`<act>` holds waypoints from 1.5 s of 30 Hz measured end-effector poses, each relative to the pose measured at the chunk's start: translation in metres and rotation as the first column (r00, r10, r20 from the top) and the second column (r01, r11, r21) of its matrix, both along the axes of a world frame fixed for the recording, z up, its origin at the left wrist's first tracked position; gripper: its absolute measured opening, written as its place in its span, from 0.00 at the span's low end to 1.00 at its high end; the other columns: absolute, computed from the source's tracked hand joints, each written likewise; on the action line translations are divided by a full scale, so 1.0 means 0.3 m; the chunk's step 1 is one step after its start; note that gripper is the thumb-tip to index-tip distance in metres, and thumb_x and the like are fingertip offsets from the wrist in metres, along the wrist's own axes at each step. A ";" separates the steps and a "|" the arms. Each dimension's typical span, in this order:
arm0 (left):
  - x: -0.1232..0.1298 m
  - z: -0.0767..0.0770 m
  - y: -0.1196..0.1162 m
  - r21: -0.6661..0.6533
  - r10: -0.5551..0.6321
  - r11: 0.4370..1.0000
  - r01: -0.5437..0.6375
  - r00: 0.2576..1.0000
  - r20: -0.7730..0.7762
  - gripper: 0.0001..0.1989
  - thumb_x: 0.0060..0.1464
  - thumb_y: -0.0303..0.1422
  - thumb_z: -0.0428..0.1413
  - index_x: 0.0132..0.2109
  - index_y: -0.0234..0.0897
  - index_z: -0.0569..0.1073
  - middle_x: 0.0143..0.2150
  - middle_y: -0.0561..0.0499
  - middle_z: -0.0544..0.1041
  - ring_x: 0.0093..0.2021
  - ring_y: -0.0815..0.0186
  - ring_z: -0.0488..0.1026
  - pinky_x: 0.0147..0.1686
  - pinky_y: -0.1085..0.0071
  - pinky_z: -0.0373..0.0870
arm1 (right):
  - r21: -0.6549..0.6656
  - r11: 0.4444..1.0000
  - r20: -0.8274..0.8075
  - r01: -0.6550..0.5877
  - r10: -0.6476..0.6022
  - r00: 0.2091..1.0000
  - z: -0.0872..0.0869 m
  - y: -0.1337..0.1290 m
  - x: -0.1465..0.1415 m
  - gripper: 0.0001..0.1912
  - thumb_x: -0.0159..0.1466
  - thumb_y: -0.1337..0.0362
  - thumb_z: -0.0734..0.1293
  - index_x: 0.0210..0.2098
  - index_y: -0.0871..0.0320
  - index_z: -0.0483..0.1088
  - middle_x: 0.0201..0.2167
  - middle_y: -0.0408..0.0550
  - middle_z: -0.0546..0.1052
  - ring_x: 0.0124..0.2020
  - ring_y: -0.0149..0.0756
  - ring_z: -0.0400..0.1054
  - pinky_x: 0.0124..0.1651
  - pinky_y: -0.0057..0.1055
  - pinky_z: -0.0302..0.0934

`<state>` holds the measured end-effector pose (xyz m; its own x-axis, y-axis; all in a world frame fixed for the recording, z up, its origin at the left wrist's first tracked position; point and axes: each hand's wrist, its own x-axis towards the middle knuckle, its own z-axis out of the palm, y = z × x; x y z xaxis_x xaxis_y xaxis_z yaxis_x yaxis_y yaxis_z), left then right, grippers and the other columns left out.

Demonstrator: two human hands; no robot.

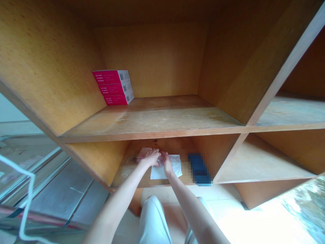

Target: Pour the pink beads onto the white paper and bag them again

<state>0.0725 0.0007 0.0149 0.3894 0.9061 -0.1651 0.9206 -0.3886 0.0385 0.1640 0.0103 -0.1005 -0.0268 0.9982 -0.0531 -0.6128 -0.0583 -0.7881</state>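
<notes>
Left hand (151, 158): fingers curled and narrow, pressing onto a crumpled pinkish wrapping (161, 159); whether they grip it, I cannot tell.
Right hand (166, 164): narrow, fingertips meeting the same wrapping from the right, just beside the left hand.
Under the hands: a white paper sheet (166, 173) lies flat on the lower wooden shelf (125, 167).
Beside the hands: a pink packet (143, 153) sits just left; a dark blue object (199, 168), blurred, lies right.
Above: three stacked pink-and-white boxes (113, 86) stand in the back left corner of the upper shelf (152, 118).
</notes>
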 end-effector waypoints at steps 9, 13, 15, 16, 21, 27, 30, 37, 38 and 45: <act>-0.002 0.002 0.003 0.018 -0.012 1.000 0.012 1.000 0.002 0.14 0.38 0.37 0.60 0.36 0.41 0.73 0.41 0.48 0.71 0.47 0.56 0.66 0.53 0.60 0.54 | -0.008 1.000 -0.014 -0.009 0.008 1.000 0.007 -0.006 0.002 0.22 0.58 0.48 0.56 0.38 0.57 0.70 0.41 0.49 0.74 0.44 0.38 0.67 0.45 0.33 0.58; -0.001 0.025 -0.011 0.029 -0.003 1.000 0.003 1.000 -0.006 0.13 0.39 0.37 0.60 0.35 0.40 0.73 0.39 0.48 0.71 0.46 0.55 0.67 0.50 0.59 0.56 | -0.014 1.000 -0.013 -0.003 0.003 1.000 0.000 -0.002 0.001 0.23 0.57 0.47 0.57 0.38 0.58 0.70 0.40 0.49 0.75 0.43 0.38 0.67 0.45 0.33 0.59; 0.001 0.037 -0.018 0.030 0.006 1.000 -0.005 1.000 -0.007 0.16 0.37 0.38 0.61 0.37 0.40 0.73 0.39 0.47 0.71 0.46 0.54 0.66 0.49 0.59 0.57 | -0.022 1.000 -0.009 -0.008 0.008 1.000 -0.002 -0.002 0.001 0.24 0.56 0.46 0.57 0.38 0.58 0.70 0.40 0.49 0.75 0.43 0.39 0.67 0.44 0.33 0.59; 0.002 0.042 -0.021 0.030 0.011 0.999 -0.011 1.000 -0.008 0.17 0.36 0.37 0.61 0.37 0.39 0.73 0.39 0.47 0.71 0.46 0.53 0.66 0.49 0.59 0.57 | -0.024 1.000 -0.009 -0.008 0.008 1.000 -0.003 -0.002 0.001 0.24 0.56 0.46 0.57 0.38 0.58 0.70 0.39 0.49 0.75 0.42 0.39 0.67 0.44 0.33 0.59; -0.002 0.035 -0.021 0.025 0.018 1.000 -0.018 1.000 0.004 0.15 0.35 0.37 0.61 0.35 0.38 0.74 0.37 0.46 0.72 0.44 0.53 0.67 0.47 0.60 0.58 | -0.019 1.000 -0.019 0.015 -0.016 1.000 0.000 0.000 -0.001 0.22 0.56 0.47 0.58 0.36 0.57 0.71 0.39 0.48 0.75 0.43 0.38 0.67 0.46 0.33 0.58; -0.024 -0.011 -0.003 0.009 0.030 0.999 -0.031 0.997 0.070 0.20 0.33 0.35 0.63 0.39 0.41 0.73 0.40 0.46 0.71 0.46 0.54 0.66 0.47 0.61 0.59 | -0.025 0.999 0.010 0.032 -0.031 0.999 0.010 0.001 0.000 0.23 0.56 0.46 0.57 0.36 0.57 0.70 0.39 0.49 0.75 0.44 0.38 0.67 0.46 0.33 0.59; -0.029 -0.016 -0.001 0.019 0.038 0.999 -0.040 0.996 0.084 0.17 0.33 0.34 0.62 0.36 0.40 0.74 0.39 0.47 0.71 0.44 0.55 0.67 0.46 0.62 0.59 | -0.041 0.999 0.019 0.028 -0.027 0.999 0.014 0.001 0.000 0.24 0.56 0.45 0.57 0.37 0.58 0.70 0.40 0.50 0.75 0.44 0.39 0.67 0.44 0.33 0.60; -0.038 0.005 0.004 0.036 0.058 0.998 -0.061 0.996 0.074 0.19 0.32 0.37 0.63 0.37 0.41 0.75 0.37 0.47 0.73 0.43 0.54 0.68 0.43 0.63 0.60 | -0.050 0.997 0.006 0.053 -0.052 0.999 0.018 0.007 -0.003 0.23 0.56 0.46 0.57 0.37 0.58 0.69 0.41 0.50 0.74 0.46 0.40 0.66 0.44 0.33 0.60; -0.042 0.004 0.007 0.041 0.063 0.997 -0.067 0.995 0.077 0.19 0.31 0.37 0.63 0.37 0.42 0.75 0.37 0.48 0.73 0.43 0.55 0.68 0.44 0.63 0.60 | -0.055 0.997 0.007 0.050 -0.050 0.999 0.019 0.008 -0.003 0.24 0.56 0.46 0.56 0.37 0.58 0.69 0.42 0.51 0.74 0.47 0.40 0.66 0.44 0.33 0.60; -0.098 0.014 0.011 0.068 0.109 0.990 -0.122 0.980 0.168 0.21 0.33 0.38 0.62 0.40 0.47 0.74 0.43 0.50 0.73 0.44 0.57 0.69 0.44 0.66 0.61 | -0.092 0.996 0.027 0.006 -0.003 1.000 0.023 0.008 0.010 0.26 0.57 0.44 0.54 0.40 0.58 0.67 0.45 0.52 0.72 0.49 0.42 0.63 0.35 0.31 0.60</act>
